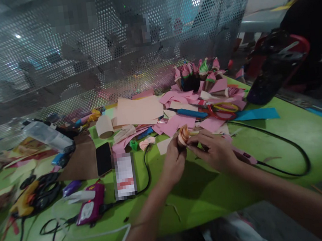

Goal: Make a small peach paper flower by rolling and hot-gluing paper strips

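Holding swirled, peach-orange, paper-like roll (184, 135) in left fingers (179, 152) at seven o'clock; cannot tell if pinching with right fingers (206, 140). Looks light, soft: hold low, gently.

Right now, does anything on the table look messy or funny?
The pink paper pieces do: they lie every which way, overlapping, with a blue-handled tool on top. I see no spill.

Nearer the person than the peach swirl (184, 135), bare green tabletop (201, 205) leaves room to pass between the two forearms (156, 199). Right of the swirl, a looping black cable (303, 154) bars a flat sweep. Beyond it, pink papers (176, 124) and a blue handle (192, 112) obstruct; left, a phone (104, 159).
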{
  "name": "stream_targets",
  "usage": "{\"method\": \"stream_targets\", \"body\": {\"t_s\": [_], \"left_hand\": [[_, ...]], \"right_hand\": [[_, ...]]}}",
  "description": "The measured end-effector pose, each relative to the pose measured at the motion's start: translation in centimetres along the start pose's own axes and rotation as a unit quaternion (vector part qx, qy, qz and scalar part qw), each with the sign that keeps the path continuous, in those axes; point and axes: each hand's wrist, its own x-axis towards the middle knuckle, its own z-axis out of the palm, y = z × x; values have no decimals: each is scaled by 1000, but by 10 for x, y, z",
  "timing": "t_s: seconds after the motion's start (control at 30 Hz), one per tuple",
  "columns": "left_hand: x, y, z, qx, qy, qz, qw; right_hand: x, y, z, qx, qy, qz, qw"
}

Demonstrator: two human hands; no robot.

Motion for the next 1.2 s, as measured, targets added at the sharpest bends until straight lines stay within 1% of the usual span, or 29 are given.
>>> {"method": "stream_targets", "body": {"t_s": [0.13,0.27,0.57,0.77,0.93,1.0,1.07,1.2], "left_hand": [[0,-9,1,52,5,30,998],[1,-10,1,63,12,49,997],[3,-12,3,10,12,42,999],[4,-8,1,-16,-9,25,1000],[2,-9,3,-2,31,-16,999],[2,-9,3,10,37,-29,999],[2,-10,3,19,33,-28,999],[1,-11,5,15,17,1,1000]], "right_hand": [[0,2,1,36,-18,20,999],[-1,4,2,39,-16,38,998],[-1,6,3,60,5,74,995],[-1,6,2,58,9,63,996],[0,6,-1,79,-2,54,995],[0,6,-1,74,1,50,996],[1,6,-1,63,14,43,997],[-1,4,2,59,29,45,997]]}}
